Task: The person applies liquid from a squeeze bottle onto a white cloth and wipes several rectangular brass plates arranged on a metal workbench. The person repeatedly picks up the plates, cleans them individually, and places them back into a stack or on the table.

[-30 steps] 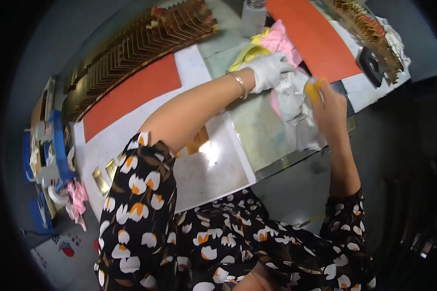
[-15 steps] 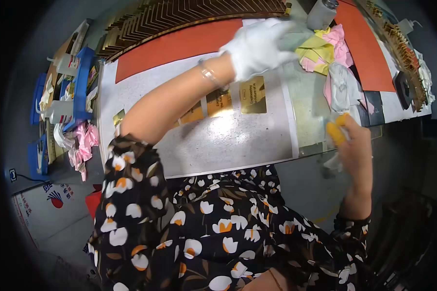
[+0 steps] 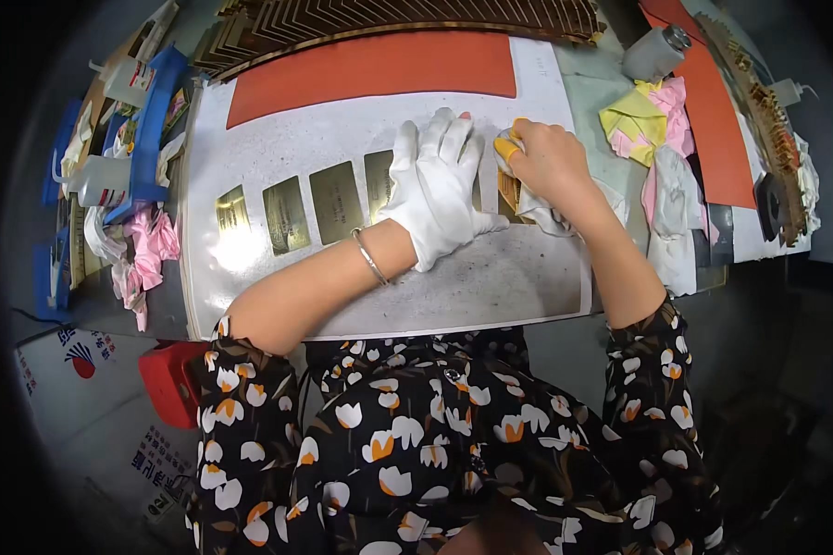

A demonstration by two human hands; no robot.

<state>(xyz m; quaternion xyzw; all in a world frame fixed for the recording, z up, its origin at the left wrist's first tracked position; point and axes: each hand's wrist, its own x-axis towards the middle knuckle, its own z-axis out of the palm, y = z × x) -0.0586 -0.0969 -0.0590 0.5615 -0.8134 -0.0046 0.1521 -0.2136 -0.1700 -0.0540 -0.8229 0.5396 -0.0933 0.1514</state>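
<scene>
My left hand (image 3: pixel 440 190), in a white glove, lies flat with fingers spread on a row of shiny brass plates (image 3: pixel 335 202) set on white paper (image 3: pixel 491 277). My right hand (image 3: pixel 548 162), bare with a yellow finger cot, is shut on a white cloth (image 3: pixel 544 215) and presses it on a brass plate (image 3: pixel 509 192) just right of the gloved hand. Three more plates show uncovered to the left; the ones under the glove are mostly hidden.
An orange sheet (image 3: pixel 370 67) lies beyond the paper, with stacked dark brass strips (image 3: pixel 389 17) behind. Crumpled yellow, pink and white cloths (image 3: pixel 657 129) and a grey bottle (image 3: pixel 652 51) sit at right. Blue holders (image 3: pixel 148 129) and a pink cloth (image 3: pixel 153 242) lie left.
The view has swung to centre on the paper. My right hand came in from the table's right edge onto a plate with the cloth; my left hand moved down flat onto the plates.
</scene>
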